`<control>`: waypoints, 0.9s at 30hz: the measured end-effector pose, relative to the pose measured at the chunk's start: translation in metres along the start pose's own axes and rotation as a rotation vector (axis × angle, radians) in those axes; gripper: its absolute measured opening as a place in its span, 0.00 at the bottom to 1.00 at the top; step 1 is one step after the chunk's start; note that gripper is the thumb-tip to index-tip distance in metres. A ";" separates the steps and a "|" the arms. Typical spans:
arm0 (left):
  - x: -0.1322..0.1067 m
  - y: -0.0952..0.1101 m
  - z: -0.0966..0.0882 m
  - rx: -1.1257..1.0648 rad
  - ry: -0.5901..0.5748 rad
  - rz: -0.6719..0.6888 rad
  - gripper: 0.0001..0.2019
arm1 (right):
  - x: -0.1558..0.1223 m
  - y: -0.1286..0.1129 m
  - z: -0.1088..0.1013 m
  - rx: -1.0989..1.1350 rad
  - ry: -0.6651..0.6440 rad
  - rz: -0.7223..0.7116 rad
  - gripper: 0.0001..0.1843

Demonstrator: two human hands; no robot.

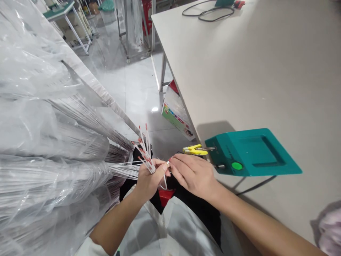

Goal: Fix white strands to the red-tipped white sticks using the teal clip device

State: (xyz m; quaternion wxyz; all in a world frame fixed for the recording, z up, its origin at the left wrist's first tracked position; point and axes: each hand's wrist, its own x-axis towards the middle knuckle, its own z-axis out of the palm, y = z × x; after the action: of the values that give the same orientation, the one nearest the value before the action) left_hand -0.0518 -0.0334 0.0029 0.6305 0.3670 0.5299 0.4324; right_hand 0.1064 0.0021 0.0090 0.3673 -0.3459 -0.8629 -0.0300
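Observation:
My left hand (149, 179) is closed round a bunch of thin white wires with red tips (145, 151), which fan upward from the fist. My right hand (193, 174) pinches the end of one white wire (167, 164) right beside the left thumb. Both hands hover over my lap, just off the table's near-left corner. A teal box (250, 153) with a green button (237, 165) sits on the table close to my right hand. A yellow clip (194, 150) sticks out of the box's left side.
Large bundles of white wires in clear plastic bags (53, 142) fill the left. The grey table (253, 71) carries a black cable (210, 12) at the far end. A colourful box (176, 113) lies on the floor under the table edge. Metal racks (133, 32) stand behind.

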 end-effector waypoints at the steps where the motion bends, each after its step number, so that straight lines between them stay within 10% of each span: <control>1: 0.000 -0.001 0.002 0.001 0.023 0.000 0.13 | -0.001 0.002 -0.002 -0.073 -0.024 -0.076 0.07; 6: 0.003 -0.001 0.005 -0.071 0.140 0.031 0.12 | -0.007 0.004 -0.014 -0.111 -0.131 -0.214 0.08; 15: 0.000 0.005 0.002 -0.002 0.006 0.037 0.12 | 0.008 -0.004 -0.012 0.647 -0.181 0.621 0.12; 19: -0.003 0.011 0.001 0.148 -0.078 0.024 0.12 | 0.015 -0.004 -0.012 0.685 -0.263 0.487 0.13; 27: -0.004 0.015 0.007 0.487 -0.005 0.122 0.11 | 0.005 -0.001 -0.015 -0.066 -0.212 -0.059 0.10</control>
State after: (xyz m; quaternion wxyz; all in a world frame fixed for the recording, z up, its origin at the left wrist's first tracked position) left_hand -0.0473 -0.0317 0.0197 0.4973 0.5405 0.5938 0.3286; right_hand 0.1123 -0.0009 0.0231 0.2612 -0.3335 -0.9053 -0.0323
